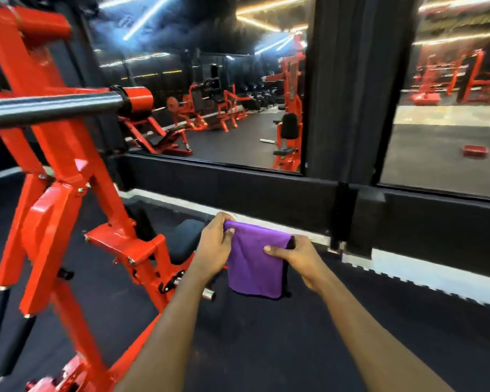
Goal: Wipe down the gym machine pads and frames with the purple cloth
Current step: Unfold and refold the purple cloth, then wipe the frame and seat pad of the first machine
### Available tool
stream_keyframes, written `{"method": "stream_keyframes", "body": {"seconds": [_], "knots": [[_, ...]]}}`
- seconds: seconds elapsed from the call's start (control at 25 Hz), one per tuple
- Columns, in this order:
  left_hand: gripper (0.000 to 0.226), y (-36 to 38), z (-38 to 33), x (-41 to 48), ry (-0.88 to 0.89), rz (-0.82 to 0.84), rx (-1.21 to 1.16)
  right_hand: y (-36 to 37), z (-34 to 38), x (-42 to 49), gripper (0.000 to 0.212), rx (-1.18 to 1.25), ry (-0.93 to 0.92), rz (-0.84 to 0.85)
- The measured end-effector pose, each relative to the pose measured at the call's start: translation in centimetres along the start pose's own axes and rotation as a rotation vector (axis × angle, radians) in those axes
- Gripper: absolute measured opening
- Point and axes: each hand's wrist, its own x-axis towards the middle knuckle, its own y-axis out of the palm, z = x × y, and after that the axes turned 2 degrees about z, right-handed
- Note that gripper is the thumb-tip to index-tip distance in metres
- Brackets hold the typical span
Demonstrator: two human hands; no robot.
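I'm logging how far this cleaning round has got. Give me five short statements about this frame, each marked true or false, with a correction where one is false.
1. The left hand and the right hand both hold the purple cloth. True.
2. The cloth is pressed flat on the black seat pad. False: it hangs in the air between the hands, not on the pad.
3. The red machine frame stands to the person's left. True.
4. The cloth is crumpled into a ball. False: it hangs as a flat, folded panel with dark edging.
5. A dark bar runs across the upper part of the machine. True.
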Motion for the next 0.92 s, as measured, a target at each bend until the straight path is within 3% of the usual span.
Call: {"method": "stream_keyframes", "body": {"seconds": [0.16,0.44,0.64,0.92], "knots": [[0.03,0.0,5.0,10.4,-0.085,-0.072,0.072,0.8,0.8,13.5,0.018,0.043,-0.018,0.171],[0.027,-2.1,17.5,22.4,-0.225,-0.232,0.279,8.4,-2.7,33.4,0.023,0.138,-0.002,0.467],[0.021,-5.1,28.7,29.7,-0.335,-0.322,0.434,16.5,-5.0,47.0,0.026,0.094,0.127,0.524],[0.018,-12.1,38.5,34.9,-0.512,-0.75,0.746,29.1,-8.1,61.0,0.02,0.206,0.143,0.584]]}}
